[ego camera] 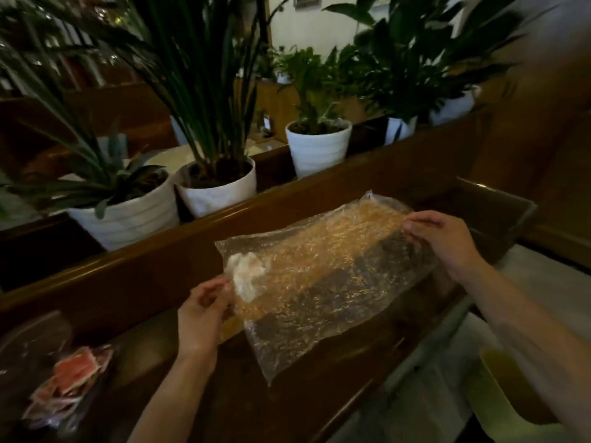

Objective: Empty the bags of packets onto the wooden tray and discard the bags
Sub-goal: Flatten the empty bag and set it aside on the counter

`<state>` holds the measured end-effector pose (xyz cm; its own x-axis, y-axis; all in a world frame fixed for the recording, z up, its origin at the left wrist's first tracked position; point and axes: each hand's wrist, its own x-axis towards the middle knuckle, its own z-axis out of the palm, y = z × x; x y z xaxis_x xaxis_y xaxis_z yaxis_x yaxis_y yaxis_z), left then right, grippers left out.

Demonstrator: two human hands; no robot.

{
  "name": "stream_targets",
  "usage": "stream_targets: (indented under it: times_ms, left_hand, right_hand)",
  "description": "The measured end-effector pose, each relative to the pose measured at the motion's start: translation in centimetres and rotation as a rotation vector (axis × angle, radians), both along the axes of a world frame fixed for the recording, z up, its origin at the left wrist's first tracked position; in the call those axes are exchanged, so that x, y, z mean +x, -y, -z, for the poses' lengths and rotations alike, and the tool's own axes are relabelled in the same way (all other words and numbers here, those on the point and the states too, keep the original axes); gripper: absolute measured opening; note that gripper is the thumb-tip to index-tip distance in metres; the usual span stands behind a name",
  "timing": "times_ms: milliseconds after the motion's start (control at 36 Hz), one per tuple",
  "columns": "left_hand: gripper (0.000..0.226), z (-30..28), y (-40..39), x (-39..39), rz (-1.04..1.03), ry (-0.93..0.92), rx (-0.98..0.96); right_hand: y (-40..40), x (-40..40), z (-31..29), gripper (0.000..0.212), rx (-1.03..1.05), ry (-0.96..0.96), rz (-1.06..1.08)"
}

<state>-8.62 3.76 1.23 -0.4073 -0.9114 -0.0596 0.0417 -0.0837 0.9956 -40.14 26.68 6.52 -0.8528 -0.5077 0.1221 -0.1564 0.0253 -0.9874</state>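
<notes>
Left hand (201, 314) and right hand (443, 239) pinch the seemingly empty clear bag (323, 279) taut.

- Left hand (201, 318) — bare, no glove, ring or watch visible.
- Right hand (443, 239) — bare likewise.
- Both forearms uncovered; no sleeve in view.

dark wooden counter (287, 410), red packets (68, 383) lying at left

Dim warm light, motion blur, edges bowed and smeared
</notes>
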Motion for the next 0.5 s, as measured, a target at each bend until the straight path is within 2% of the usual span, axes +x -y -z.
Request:
stream_targets:
  times_ms: [222, 417, 500]
  left_hand:
    - [0.012, 1.7, -3.0, -8.2, 0.088, 0.045, -0.017]
    - [0.012, 1.6, -6.9, -18.3, 0.156, 0.062, -0.016]
    - [0.012, 1.7, -8.6, -22.3, 0.173, 0.066, -0.001]
  right_hand:
    - [-5.1, -7.9, 0.6, 0.009, 0.049, -0.018, 0.053]
    - [-9.0, -18.3, 0.9, 0.012, 0.079, -0.065, 0.113]
    - [-10.3, -22.7, 0.9, 0.006, 0.099, -0.100, 0.143]
